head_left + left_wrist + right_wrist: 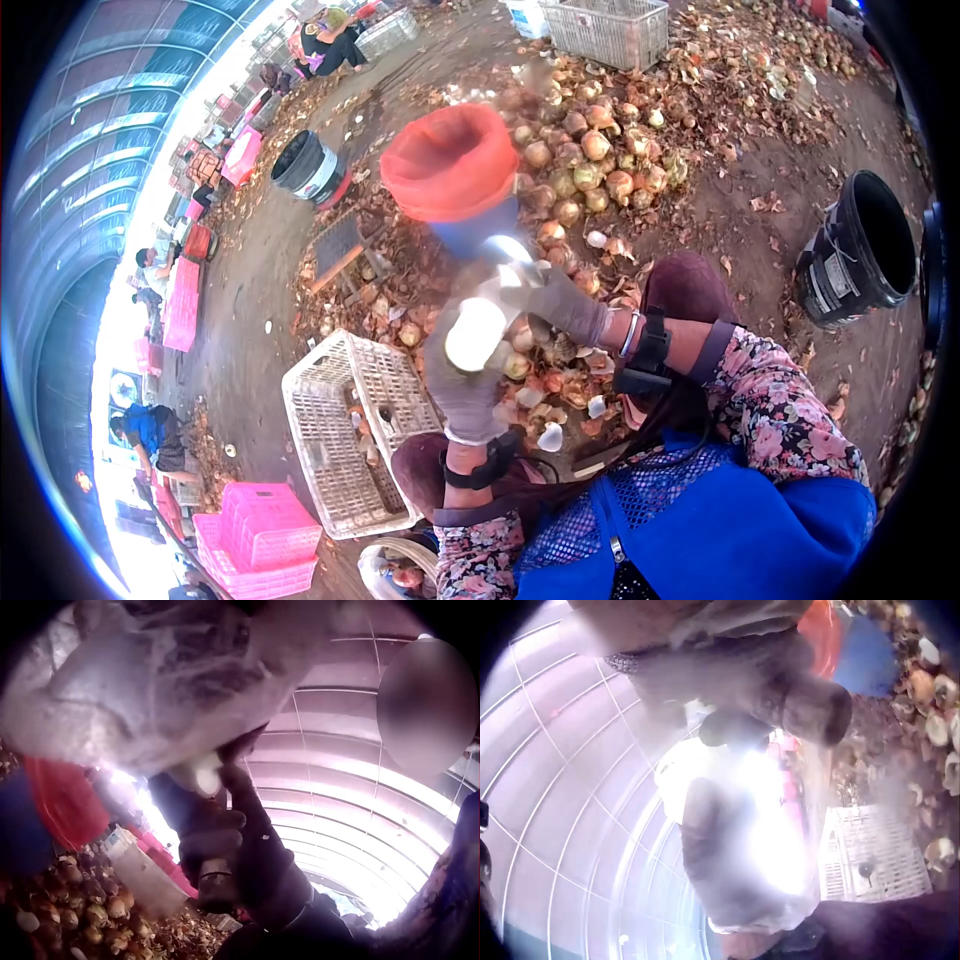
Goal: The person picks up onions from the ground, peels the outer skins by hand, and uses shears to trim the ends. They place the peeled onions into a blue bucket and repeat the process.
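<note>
Onion [475, 333]: peeled, white, glossy, roundish. It sits dead centre of the head view, held up over the person's lap. Left hand [462, 385], in a pale glove, has its fingers curled round the onion from below. Right hand [565, 305], in a dark glove, is touching it at 1 o'clock with its fingers wrapped round a knife [214, 877].

Hard to read:
- The knife handle is clear in the left wrist view, but the blade is lost in glare against the onion.
- The right wrist view is mostly blown out, so the onion there is just a white flare.
- Skins and trimmings litter the ground under the hands; small pieces can't be told apart.

Containers:
- Red-rimmed bucket [452, 165], blue below, at 12 o'clock from the hands. It is motion-blurred and its contents are not visible.
- White crate [350, 430] at 8 o'clock holds a few loose bits.
- Black bucket [860, 250] at 3 o'clock has a dark interior, contents unreadable.
- Wire basket [605, 30] is at the top edge, cut off.
- Pink crates [260, 540] are at 7 o'clock.
- Unpeeled onion pile [590, 160] lies on the ground at 1 o'clock, just beside the red-rimmed bucket.
</note>
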`<control>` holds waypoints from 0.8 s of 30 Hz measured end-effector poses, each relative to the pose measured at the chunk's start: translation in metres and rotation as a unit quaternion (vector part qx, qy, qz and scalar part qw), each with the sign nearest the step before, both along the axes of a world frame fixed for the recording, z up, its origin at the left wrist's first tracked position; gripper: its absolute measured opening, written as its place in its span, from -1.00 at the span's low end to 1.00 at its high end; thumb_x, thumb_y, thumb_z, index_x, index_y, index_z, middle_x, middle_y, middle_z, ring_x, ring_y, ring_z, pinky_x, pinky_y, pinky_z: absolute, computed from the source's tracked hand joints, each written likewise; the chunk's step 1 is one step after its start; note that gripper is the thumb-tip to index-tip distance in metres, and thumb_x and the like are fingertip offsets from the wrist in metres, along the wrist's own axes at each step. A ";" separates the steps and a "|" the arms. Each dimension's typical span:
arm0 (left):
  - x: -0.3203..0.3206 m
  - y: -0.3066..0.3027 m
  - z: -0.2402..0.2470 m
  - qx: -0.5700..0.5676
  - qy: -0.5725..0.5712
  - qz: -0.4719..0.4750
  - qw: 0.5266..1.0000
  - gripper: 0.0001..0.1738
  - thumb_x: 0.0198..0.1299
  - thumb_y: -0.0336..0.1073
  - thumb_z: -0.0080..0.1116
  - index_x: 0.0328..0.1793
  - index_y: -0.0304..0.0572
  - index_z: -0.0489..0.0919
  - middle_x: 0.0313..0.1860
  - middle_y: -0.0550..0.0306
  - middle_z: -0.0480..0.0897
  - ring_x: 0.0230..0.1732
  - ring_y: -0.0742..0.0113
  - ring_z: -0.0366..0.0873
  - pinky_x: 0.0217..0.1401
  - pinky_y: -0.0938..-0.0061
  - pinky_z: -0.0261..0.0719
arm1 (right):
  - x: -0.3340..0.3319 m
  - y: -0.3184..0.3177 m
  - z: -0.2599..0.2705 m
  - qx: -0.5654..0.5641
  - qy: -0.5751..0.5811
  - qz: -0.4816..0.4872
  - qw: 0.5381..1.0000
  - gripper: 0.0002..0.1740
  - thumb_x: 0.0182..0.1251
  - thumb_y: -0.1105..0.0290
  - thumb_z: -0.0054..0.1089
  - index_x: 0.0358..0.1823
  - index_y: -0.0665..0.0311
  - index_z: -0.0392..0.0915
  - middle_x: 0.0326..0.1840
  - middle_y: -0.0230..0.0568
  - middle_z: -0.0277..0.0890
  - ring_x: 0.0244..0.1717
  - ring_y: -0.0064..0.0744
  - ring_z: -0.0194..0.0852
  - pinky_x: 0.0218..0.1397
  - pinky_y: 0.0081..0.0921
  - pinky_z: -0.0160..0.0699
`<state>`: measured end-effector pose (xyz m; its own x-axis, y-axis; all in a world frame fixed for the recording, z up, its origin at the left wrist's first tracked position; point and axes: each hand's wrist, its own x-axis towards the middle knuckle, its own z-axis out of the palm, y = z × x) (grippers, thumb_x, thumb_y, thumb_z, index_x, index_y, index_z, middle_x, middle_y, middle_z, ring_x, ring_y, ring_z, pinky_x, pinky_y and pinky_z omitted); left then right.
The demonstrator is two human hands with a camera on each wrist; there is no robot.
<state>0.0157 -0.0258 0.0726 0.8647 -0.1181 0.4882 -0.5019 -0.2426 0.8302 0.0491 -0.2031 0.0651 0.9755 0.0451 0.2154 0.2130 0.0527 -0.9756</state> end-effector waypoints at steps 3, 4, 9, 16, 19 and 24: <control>-0.003 -0.002 -0.002 -0.073 0.029 0.000 0.997 -0.25 0.03 -0.26 0.52 0.35 -0.27 0.43 0.19 0.09 0.55 0.20 0.24 0.52 0.34 0.31 0.47 | -0.006 0.003 -0.003 0.118 0.150 0.086 0.978 -0.65 0.34 0.22 0.29 -0.05 0.36 0.57 -0.58 -0.34 0.54 -0.76 -0.69 0.36 -0.76 -0.68 0.28; -0.004 -0.003 -0.004 -0.100 0.033 0.008 0.994 -0.25 0.03 -0.27 0.52 0.35 -0.26 0.42 0.18 0.09 0.55 0.19 0.25 0.52 0.33 0.32 0.47 | -0.006 0.005 -0.009 0.131 0.161 0.091 0.974 -0.67 0.33 0.24 0.30 -0.06 0.37 0.56 -0.58 -0.35 0.53 -0.76 -0.69 0.35 -0.76 -0.68 0.28; -0.001 0.001 -0.004 -0.328 0.184 -0.026 0.926 -0.30 0.07 -0.33 0.43 0.34 -0.31 0.40 0.15 0.01 0.56 0.15 0.17 0.58 0.27 0.29 0.60 | -0.006 0.013 -0.017 0.121 0.137 0.044 0.982 -0.69 0.27 0.34 0.35 -0.06 0.39 0.56 -0.54 -0.30 0.56 -0.75 -0.64 0.39 -0.74 -0.65 0.29; 0.012 0.008 -0.028 -0.462 0.260 -0.087 0.843 -0.33 0.32 -0.16 0.26 0.40 -0.38 0.28 0.27 -0.17 0.51 0.25 -0.01 0.55 0.33 0.10 0.64 | -0.001 0.023 -0.024 -0.039 -0.230 -0.147 0.961 -0.61 0.19 0.29 0.43 -0.07 0.41 0.56 -0.36 -0.19 0.68 -0.47 -0.44 0.65 -0.48 -0.45 0.61; 0.025 0.022 -0.030 -0.587 0.230 -0.103 0.769 -0.30 0.40 -0.02 0.14 0.45 -0.38 0.24 0.35 -0.19 0.45 0.34 -0.15 0.46 0.39 -0.02 0.56 | -0.010 0.010 -0.028 -0.113 -0.134 -0.067 0.982 -0.53 0.15 0.18 0.47 -0.08 0.41 0.58 -0.31 -0.14 0.70 -0.34 -0.33 0.69 -0.31 -0.39 0.68; 0.019 0.033 -0.021 -0.515 0.204 -0.062 0.830 -0.16 0.25 0.13 0.29 0.47 -0.23 0.25 0.37 -0.11 0.44 0.40 -0.11 0.41 0.42 -0.09 0.51 | 0.015 -0.024 -0.057 -0.400 -0.014 0.320 0.859 -0.44 0.12 0.13 0.44 0.10 0.25 0.57 -0.33 -0.16 0.70 -0.40 -0.32 0.67 -0.32 -0.40 0.59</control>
